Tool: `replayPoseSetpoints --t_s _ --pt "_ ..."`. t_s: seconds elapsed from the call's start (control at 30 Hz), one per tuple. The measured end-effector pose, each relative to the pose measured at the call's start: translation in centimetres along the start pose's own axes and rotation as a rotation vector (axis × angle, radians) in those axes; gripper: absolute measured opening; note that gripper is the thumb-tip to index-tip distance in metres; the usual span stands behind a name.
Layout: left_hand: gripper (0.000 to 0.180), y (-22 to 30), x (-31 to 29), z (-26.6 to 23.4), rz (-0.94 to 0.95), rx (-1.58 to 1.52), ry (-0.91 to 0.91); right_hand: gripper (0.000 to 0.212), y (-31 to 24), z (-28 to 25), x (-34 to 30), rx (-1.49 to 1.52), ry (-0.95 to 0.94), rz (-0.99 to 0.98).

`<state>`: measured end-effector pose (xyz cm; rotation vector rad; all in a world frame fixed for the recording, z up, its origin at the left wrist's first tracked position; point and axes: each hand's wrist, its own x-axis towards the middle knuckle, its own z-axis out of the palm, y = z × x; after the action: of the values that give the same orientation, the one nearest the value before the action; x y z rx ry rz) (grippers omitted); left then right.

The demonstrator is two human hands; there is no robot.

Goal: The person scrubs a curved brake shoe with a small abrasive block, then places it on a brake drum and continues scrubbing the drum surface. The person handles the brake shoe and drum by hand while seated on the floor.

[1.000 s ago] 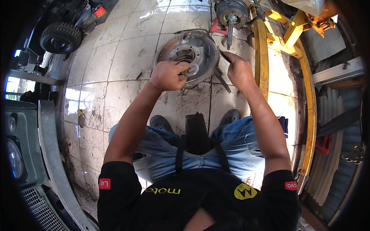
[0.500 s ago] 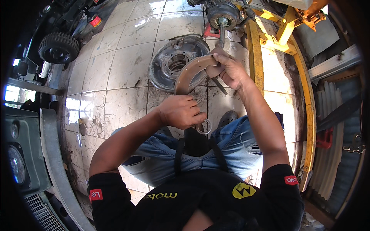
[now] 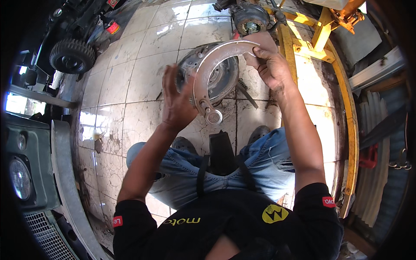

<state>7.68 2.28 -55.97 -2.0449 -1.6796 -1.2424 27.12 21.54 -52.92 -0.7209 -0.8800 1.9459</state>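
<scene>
A curved brake shoe (image 3: 201, 82) hangs in front of me, its flat side turned up and a round eye at its lower end. My right hand (image 3: 274, 71) grips the shoe's upper right end between thumb and fingers. A brown sheet that looks like sandpaper (image 3: 264, 42) sticks out above the same hand, against the shoe's end. Left of the shoe, my left hand (image 3: 177, 102) is open with its fingers spread; whether its fingertips touch the shoe I cannot tell. Behind the shoe, partly hidden, a round metal brake drum (image 3: 185, 65) lies on the floor.
A dark bar (image 3: 247, 96) and a coil spring (image 3: 242, 83) lie right of the drum. Beyond stands a wheel hub (image 3: 250, 21) on an axle. A yellow steel frame (image 3: 342, 99) runs along the right. A vehicle front (image 3: 32, 160) and a tyre (image 3: 71, 56) are at left.
My left hand has let go of the shoe's lower end, moved up and left, and opened. The shoe has turned to show its flat side. My right hand has moved slightly right.
</scene>
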Motion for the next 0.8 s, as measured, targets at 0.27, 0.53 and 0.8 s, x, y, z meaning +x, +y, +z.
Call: replayPoseSetpoints --t_s 0.27,0.53,0.8 --pt "0.056 -0.3 -0.9 -1.0 -1.130 -1.935 -0.056 0.032 1.3 -1.3 0.0 0.002 0.040 -0.002" --pt "0.038 0.8 -1.3 0.2 -1.118 -1.541 0.015 0.029 2.5 -1.6 0.2 -0.252 0.045 0.108" --pt "0.033 1.9 -2.3 -0.3 -0.837 -0.580 -0.118 0.056 3.9 3.0 -3.7 -1.033 -0.380 -0.523"
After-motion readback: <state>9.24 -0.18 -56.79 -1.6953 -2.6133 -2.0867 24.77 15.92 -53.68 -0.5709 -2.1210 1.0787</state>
